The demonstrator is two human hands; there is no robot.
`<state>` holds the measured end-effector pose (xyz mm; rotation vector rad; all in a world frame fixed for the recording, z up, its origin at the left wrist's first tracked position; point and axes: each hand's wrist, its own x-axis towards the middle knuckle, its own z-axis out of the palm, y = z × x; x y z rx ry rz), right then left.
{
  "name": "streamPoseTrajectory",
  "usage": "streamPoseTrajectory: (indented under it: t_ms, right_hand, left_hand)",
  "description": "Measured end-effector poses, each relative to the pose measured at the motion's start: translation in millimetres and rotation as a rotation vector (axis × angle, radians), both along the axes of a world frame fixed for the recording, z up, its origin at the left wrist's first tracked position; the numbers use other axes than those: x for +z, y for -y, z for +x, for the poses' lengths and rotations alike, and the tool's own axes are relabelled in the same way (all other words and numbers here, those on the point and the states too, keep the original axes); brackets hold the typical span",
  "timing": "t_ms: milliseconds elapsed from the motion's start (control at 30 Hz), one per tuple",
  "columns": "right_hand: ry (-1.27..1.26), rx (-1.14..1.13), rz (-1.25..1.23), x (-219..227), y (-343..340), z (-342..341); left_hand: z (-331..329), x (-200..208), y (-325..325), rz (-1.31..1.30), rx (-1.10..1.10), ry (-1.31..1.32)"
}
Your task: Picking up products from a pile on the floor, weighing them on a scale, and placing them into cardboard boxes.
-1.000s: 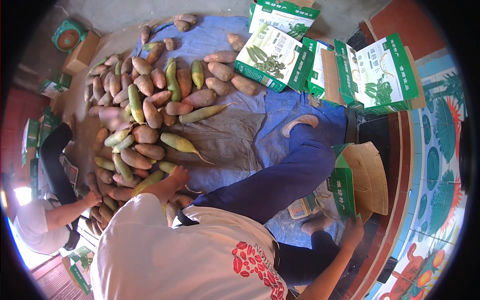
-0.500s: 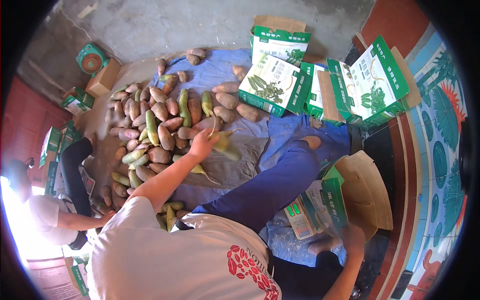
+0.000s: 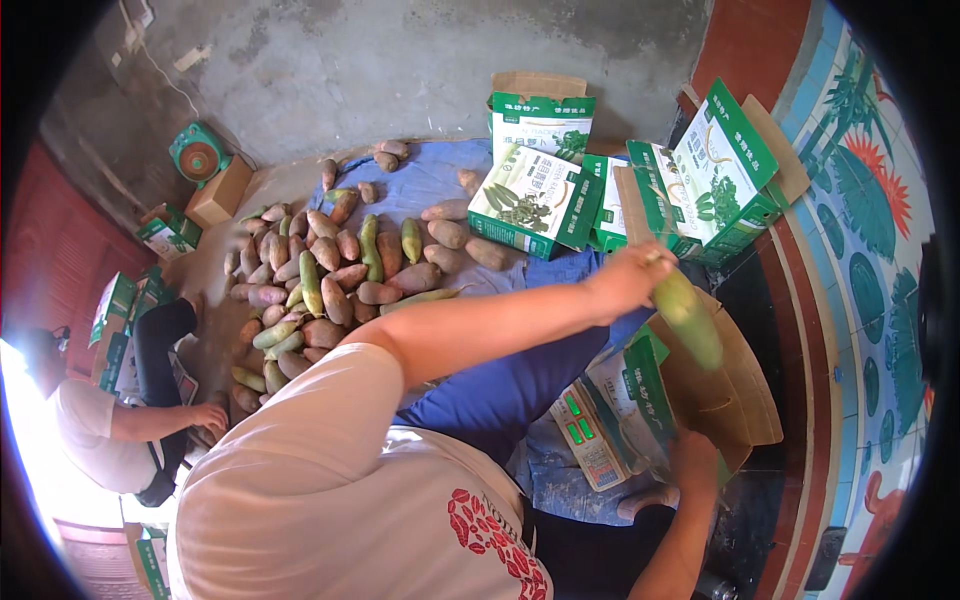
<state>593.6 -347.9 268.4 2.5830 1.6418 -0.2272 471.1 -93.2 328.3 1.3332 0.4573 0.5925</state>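
My left hand (image 3: 632, 283) is closed round the stem end of a green radish (image 3: 690, 325). The radish hangs at a slant above an open green and white carton (image 3: 648, 392), whose brown flaps are spread. At the carton's near edge, my right hand (image 3: 694, 462) grips the cardboard, its fingertips partly hidden. Beside the carton a digital scale (image 3: 590, 440) shows lit green displays; whether the carton rests on it I cannot tell. To the left lies a large heap of green and reddish-brown radishes (image 3: 335, 300).
Several green and white cartons (image 3: 530, 200) stand beyond my leg at the back right. At the left a person (image 3: 110, 420) sits with a hand near the heap. A green fan (image 3: 198, 155) rests on a brown box (image 3: 220, 195). A tiled wall (image 3: 880, 330) runs along the right.
My left hand has carried the radish rightward from the heap to above the open carton. My right hand has shifted slightly, still at the carton. The whole view has turned a little.
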Motion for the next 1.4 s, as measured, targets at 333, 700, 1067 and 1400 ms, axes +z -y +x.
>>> streamPoseTrajectory:
  t_ms: [333,700,1067,1400]
  right_hand:
    - [-0.019,-0.049,0.0,-1,-2,-6]
    - [0.052,-0.129,0.054,-7,1,-2]
    - [0.092,-0.181,0.017,2,-14,-5]
    - [-0.034,-0.361,-0.04,10,-23,-10]
  left_hand:
    - [105,-81,70,0.906,-0.435,-0.521]
    - [59,-63,82,1.136,-0.418,-0.289]
    - [-197,-117,-131,1.218,0.391,-0.686]
    - [-341,-295,-65,0.675,-0.512,-1.683]
